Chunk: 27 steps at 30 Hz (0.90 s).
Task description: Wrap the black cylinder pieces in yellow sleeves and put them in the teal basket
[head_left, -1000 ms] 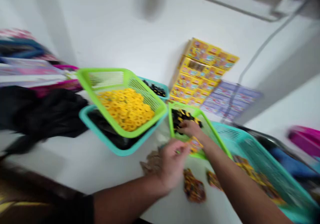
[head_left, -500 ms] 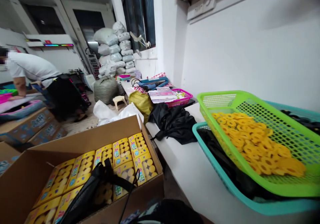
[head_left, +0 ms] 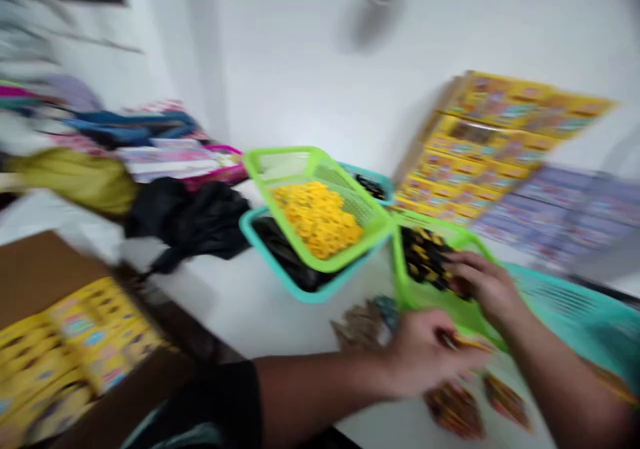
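Note:
My left hand [head_left: 425, 352] is closed around a small flat yellow-orange packet [head_left: 473, 343] above the table; its print is blurred. My right hand [head_left: 483, 282] reaches into a green basket [head_left: 407, 289], its bent fingers drawn together at a pile of small black and yellow pieces [head_left: 425, 255]. Whatever those fingertips grip is too blurred to make out. Below my left hand, similar printed packets [head_left: 455, 410] lie on the white table [head_left: 230, 315]. Just behind that hand is a small heap of brownish pieces [head_left: 360, 325].
A green basket of yellow rings [head_left: 320, 219] rests on a turquoise basket [head_left: 310, 295]. Black cloth [head_left: 190, 219] lies left of them. A carton [head_left: 30, 255] of yellow boxes stands lower left. Stacked yellow packages [head_left: 480, 145] lean by the wall; another turquoise basket [head_left: 575, 309] is right.
The view has swung right, away from the room and the other person. Both my hands now show, and the green basket with black and yellow pieces has come into view.

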Each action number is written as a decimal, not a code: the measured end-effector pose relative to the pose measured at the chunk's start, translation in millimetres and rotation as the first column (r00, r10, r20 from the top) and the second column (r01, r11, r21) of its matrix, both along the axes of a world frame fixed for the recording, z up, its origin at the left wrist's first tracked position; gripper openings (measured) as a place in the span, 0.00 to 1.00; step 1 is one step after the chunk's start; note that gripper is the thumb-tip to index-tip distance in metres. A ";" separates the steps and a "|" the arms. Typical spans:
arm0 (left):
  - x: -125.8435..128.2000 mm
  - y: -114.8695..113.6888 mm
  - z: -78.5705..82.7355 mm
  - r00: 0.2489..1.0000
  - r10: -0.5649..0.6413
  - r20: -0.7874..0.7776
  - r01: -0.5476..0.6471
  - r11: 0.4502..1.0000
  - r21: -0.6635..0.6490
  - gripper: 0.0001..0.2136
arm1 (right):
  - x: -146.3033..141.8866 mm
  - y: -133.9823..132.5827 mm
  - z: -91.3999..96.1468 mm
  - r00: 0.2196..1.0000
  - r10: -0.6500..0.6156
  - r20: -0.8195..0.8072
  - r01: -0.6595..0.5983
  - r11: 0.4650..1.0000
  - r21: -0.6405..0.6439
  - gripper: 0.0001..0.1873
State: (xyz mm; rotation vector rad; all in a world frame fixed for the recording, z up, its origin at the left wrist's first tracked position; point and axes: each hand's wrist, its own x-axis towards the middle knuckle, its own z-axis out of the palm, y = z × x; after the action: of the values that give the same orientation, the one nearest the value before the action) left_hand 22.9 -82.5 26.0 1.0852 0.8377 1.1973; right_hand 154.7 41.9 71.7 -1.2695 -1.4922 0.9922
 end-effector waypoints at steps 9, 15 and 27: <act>4.7 -2.5 -9.7 0.975 -0.219 0.042 0.219 0.976 0.009 0.16 | 47.2 -119.2 -0.6 0.989 -0.031 -0.141 0.027 0.999 -0.032 0.11; 9.6 -5.5 -21.9 0.960 -0.249 -0.128 0.259 0.964 0.067 0.14 | 64.3 -156.4 -19.5 0.996 -0.001 -0.085 0.002 1.000 0.016 0.08; 10.9 -10.7 -20.4 0.918 -0.339 -0.204 0.361 0.929 0.079 0.13 | 67.7 -168.9 -33.9 0.996 -0.084 -0.031 0.083 0.996 -0.041 0.08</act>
State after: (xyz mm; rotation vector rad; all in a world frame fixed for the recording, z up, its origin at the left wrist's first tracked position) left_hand 33.8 -93.2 5.6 1.3947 0.6830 0.8577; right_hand 222.4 -127.0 37.8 -1.3271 -1.3897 0.9876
